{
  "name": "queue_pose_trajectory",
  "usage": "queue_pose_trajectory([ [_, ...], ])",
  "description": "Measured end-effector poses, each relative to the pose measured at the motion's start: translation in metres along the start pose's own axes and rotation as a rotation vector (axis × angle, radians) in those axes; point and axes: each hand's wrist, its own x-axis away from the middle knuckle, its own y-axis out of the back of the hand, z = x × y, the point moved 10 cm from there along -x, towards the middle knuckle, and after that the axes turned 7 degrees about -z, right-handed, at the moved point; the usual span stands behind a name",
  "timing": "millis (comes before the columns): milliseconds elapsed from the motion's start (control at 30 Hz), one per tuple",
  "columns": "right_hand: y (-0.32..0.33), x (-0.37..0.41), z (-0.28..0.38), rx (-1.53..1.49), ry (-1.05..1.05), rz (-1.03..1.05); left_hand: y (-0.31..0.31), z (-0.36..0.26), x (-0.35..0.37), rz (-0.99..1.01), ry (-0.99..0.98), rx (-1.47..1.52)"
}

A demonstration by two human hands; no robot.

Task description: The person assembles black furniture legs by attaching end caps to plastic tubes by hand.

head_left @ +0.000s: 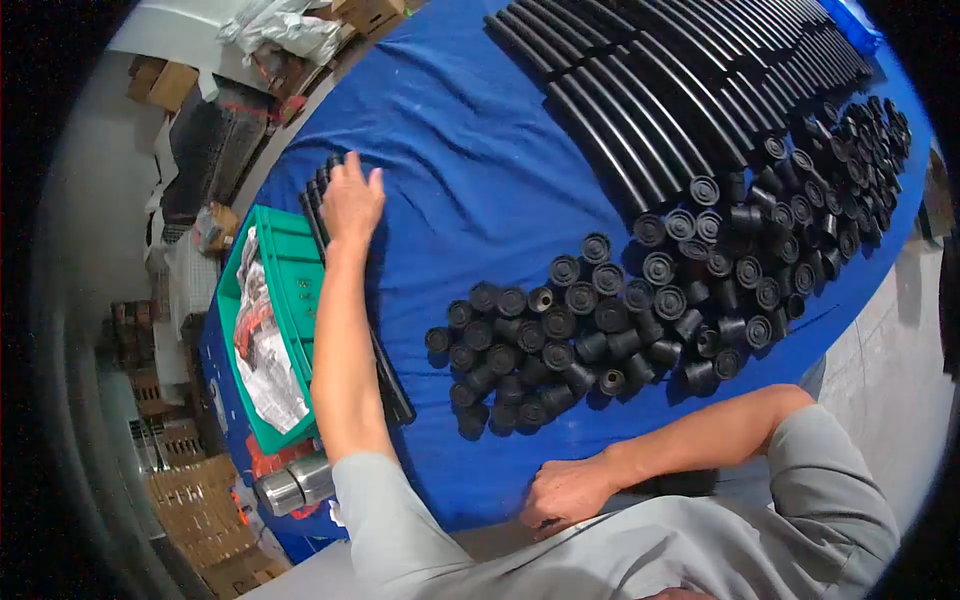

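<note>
My left hand (354, 200) reaches out to the far left, its thumb and fingers apart. It lies over the far ends of several black tubes (392, 385) laid side by side along a green crate; my forearm hides much of them. My right hand (570, 492) is curled closed by the near table edge. A small dark spot shows at its fingers, but I cannot make out what they hold, if anything. Between the hands and to the right spreads a large pile of black round caps (558, 322), some upright, some on their sides.
Long rows of black tubes (640, 110) lie at the far right on the blue cloth (430, 110). The green crate (285, 255) holds crumpled paper (265, 365). Below it is a shiny metal cylinder (283, 492). Cardboard boxes (175, 85) stand on the floor at left.
</note>
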Motion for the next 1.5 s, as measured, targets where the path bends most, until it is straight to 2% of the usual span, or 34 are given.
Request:
queue_pose_trajectory([
  [33, 0.002, 0.000, 0.001, -0.006, 0.004, -0.016, 0.014, -0.034, 0.003, -0.051, -0.085, 0.081],
  [100, 0.002, 0.000, 0.002, -0.010, -0.009, -0.024, 0.048, -0.110, 0.018, -0.239, -0.400, 0.341],
  [133, 0.002, 0.000, 0.001, -0.008, -0.024, -0.014, 0.067, -0.148, 0.029, -0.236, -0.482, 0.439],
  [167, 0.001, 0.000, 0.000, -0.007, -0.038, -0.003, 0.073, -0.179, 0.037, -0.109, -0.496, 0.469],
  [233, 0.004, 0.000, 0.000, 0.009, -0.032, -0.024, 0.087, -0.234, 0.058, -0.032, -0.627, 0.487],
  [367, 0.008, 0.000, 0.004, -0.028, -0.016, -0.057, 0.076, -0.280, 0.078, 0.070, -0.676, 0.429],
  [500, 0.010, 0.001, 0.005, 0.003, -0.005, -0.074, 0.069, -0.281, 0.082, 0.147, -0.668, 0.447],
  [600, 0.013, 0.002, 0.008, 0.006, 0.002, -0.092, 0.070, -0.274, 0.072, 0.137, -0.603, 0.491],
  [633, 0.012, 0.001, 0.008, 0.006, 0.006, -0.094, 0.073, -0.270, 0.066, 0.056, -0.579, 0.517],
  [767, 0.009, -0.001, 0.004, 0.030, 0.012, -0.100, 0.041, -0.243, 0.046, 0.357, -0.129, 0.591],
  [867, 0.009, -0.001, 0.004, 0.024, 0.008, -0.094, 0.031, -0.243, 0.044, 0.291, -0.055, 0.612],
  [900, 0.010, -0.001, 0.005, 0.029, 0.004, -0.085, 0.012, -0.243, 0.042, 0.354, 0.007, 0.726],
  [1000, 0.010, -0.001, 0.007, 0.032, 0.004, -0.068, 0.012, -0.254, 0.051, 0.549, 0.235, 0.878],
  [1133, 0.010, -0.001, 0.004, 0.035, 0.012, -0.080, 0.025, -0.259, 0.036, 0.482, 0.249, 0.728],
  [1167, 0.009, -0.001, 0.004, 0.032, 0.009, -0.082, 0.017, -0.255, 0.032, 0.528, 0.260, 0.671],
  [1267, 0.009, -0.001, 0.004, 0.043, 0.040, -0.100, -0.005, -0.234, 0.018, 0.448, 0.250, 0.459],
  [1300, 0.010, -0.001, 0.003, 0.044, 0.031, -0.099, -0.004, -0.229, 0.019, 0.485, 0.272, 0.472],
  [1400, 0.010, 0.000, 0.003, 0.024, 0.006, -0.101, -0.005, -0.213, 0.012, 0.360, 0.165, 0.411],
  [1500, 0.013, -0.001, 0.004, 0.020, -0.009, -0.091, 0.001, -0.188, 0.008, 0.307, 0.165, 0.425],
])
